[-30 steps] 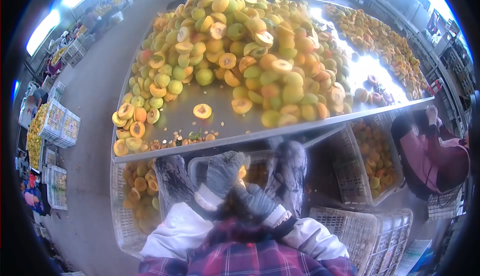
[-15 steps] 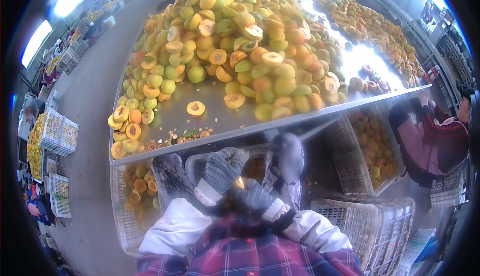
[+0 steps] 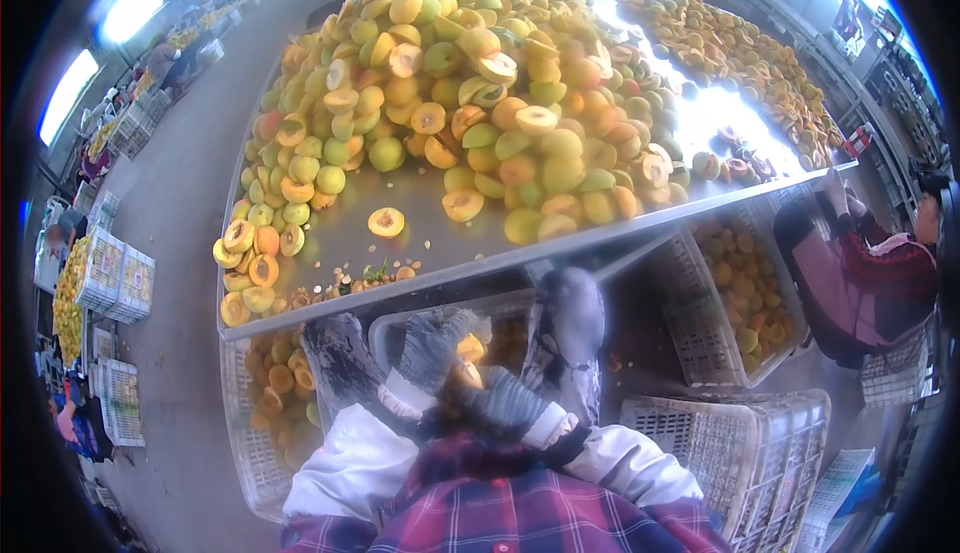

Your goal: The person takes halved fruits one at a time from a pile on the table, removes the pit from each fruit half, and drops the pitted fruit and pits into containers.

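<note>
In front of my lap, my left hand (image 3: 432, 345), in a grey knitted glove, is closed around a yellow-orange peach piece (image 3: 470, 347). Close below it is my right hand (image 3: 503, 400), gloved too and curled, its fingers near the fruit. What the right fingers grip is hidden and blurred. Beneath both hands sits a grey tub (image 3: 385, 331) between my knees. On the metal table (image 3: 420, 208) ahead rises a large heap of halved peaches (image 3: 480, 103). One cut half (image 3: 386, 222) lies apart near the front edge, cut face up, by scattered pits and scraps (image 3: 370, 278).
Crates of peaches stand under the table at left (image 3: 280, 373) and right (image 3: 745, 303). A white crate (image 3: 730, 453) is at my right side. At the far right sits another person (image 3: 860, 273). More crates (image 3: 115, 273) line the left aisle.
My hands have parted slightly, and more of the orange fruit shows between them. The view has shifted a little; the heap on the table looks the same.
</note>
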Available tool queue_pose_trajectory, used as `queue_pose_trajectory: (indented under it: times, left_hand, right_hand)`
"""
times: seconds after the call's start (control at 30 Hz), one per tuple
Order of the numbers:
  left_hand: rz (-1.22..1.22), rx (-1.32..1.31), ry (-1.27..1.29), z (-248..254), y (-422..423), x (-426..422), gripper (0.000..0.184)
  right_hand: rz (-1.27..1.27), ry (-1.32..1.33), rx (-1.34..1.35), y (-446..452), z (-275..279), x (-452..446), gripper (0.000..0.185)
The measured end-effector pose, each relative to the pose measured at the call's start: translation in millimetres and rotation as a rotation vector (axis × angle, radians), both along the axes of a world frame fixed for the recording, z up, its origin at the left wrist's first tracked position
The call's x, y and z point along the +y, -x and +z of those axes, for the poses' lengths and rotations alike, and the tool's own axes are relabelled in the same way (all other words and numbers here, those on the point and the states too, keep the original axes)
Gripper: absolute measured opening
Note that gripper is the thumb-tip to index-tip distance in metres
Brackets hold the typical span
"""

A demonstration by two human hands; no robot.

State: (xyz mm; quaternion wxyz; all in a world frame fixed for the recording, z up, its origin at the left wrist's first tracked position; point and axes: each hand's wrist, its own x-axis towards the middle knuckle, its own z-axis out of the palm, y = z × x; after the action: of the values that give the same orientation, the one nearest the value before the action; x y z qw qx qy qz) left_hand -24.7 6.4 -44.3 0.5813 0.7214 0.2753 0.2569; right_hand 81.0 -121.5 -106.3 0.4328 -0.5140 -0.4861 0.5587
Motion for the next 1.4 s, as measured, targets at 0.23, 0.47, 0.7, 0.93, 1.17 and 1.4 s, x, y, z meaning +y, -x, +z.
queue_pose_trajectory:
  times: [0.23, 0.47, 0.7, 0.93, 1.17, 1.4]
  left_hand:
    - [0.420, -0.451, 0.222, -26.4, -5.5, -12.9, 0.029]
    - [0.601, -0.530, 0.948, -15.9, -1.3, -20.0, 0.035]
    - [0.472, -0.697, 0.998, -5.4, 20.4, -9.7, 0.037]
    - [0.612, -0.255, -0.009, 28.3, 79.7, -10.6, 0.023]
    - [1.115, 0.313, -0.347, -5.3, 248.4, -9.7, 0.026]
    - [0.448, -0.327, 0.271, -13.3, 98.0, -30.0, 0.040]
  right_hand:
    - [-0.241, -0.003, -0.031, 32.6, -46.1, -3.3, 0.042]
    - [-0.286, -0.078, -0.023, 40.2, -33.3, -1.2, 0.022]
    - [-0.031, 0.008, -0.149, 30.1, 29.8, -10.5, 0.036]
    - [0.248, -0.146, -0.258, 18.5, 21.2, -11.0, 0.032]
    - [0.123, -0.769, -0.673, 31.4, 4.1, -8.1, 0.032]
    - [0.347, 0.208, 0.037, 44.3, -21.1, -2.8, 0.043]
